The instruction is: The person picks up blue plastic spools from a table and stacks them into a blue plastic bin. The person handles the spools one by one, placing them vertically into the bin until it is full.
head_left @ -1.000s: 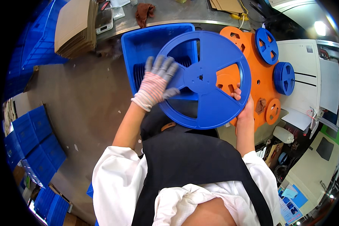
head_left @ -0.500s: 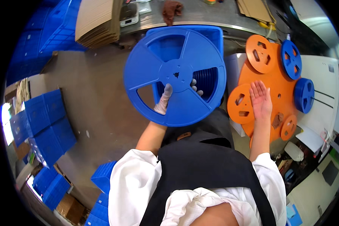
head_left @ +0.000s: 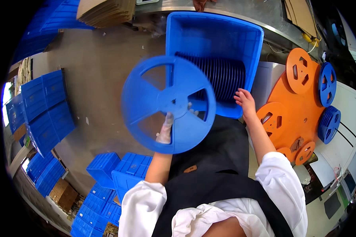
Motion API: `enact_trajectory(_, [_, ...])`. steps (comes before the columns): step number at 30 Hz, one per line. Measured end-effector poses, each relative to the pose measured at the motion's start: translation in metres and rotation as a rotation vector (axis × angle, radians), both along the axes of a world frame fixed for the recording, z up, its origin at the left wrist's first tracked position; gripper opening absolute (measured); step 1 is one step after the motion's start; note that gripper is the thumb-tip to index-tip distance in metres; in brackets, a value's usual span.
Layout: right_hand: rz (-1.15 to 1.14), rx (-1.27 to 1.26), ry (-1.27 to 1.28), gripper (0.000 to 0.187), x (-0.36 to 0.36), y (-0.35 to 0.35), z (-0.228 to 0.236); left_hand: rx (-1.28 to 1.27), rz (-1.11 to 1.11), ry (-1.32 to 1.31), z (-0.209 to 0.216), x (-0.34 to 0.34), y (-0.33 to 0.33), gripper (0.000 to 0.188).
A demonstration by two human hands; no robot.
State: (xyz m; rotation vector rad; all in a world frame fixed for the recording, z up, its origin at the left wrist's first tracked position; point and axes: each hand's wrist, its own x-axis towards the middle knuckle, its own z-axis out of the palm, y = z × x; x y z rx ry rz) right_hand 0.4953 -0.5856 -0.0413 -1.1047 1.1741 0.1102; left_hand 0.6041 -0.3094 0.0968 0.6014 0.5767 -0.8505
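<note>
My left hand, in a pale glove, grips a large blue plastic reel. Its thumb lies on the near face, while the other fingers reach behind and show through a cut-out. Beyond the reel stands a deep blue bin holding a row of thin dark blue discs on edge. The reel overlaps the bin's near left part in view. My bare right hand is at the bin's near right rim, its fingers apart and slightly bent, with nothing in them. Whether it touches the rim I cannot tell.
At right, an orange round board carries orange reels and blue reels. A metal table runs along the back, with stacked cardboard at its left. Blue crates are piled at left and at lower left.
The reel in my left hand has come left and down in view, uncovering the bin and its discs. My right hand has swung left from before the orange board to the bin's rim.
</note>
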Motion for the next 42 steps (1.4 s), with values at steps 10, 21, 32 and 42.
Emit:
enact_trajectory(10, [0.618,-0.725,0.229,0.028,0.078,0.033,-0.195,0.149,0.044,0.247,-0.095,-0.069,0.068,0.081])
enact_trajectory(21, [0.852,-1.021,0.423,0.025,0.104,0.053,-0.218,0.19,0.021,0.229,-0.12,-0.078,0.057,0.082])
enact_trajectory(32, [0.859,-1.028,0.302,0.022,0.081,0.034,-0.205,0.257,-0.278,-0.248,-0.172,-0.025,0.014,0.055])
enact_trajectory(42, [0.048,-0.932,0.092,0.022,-0.056,0.015,-0.027,0.328,-0.288,-0.203,-0.143,-0.007,0.019,0.059])
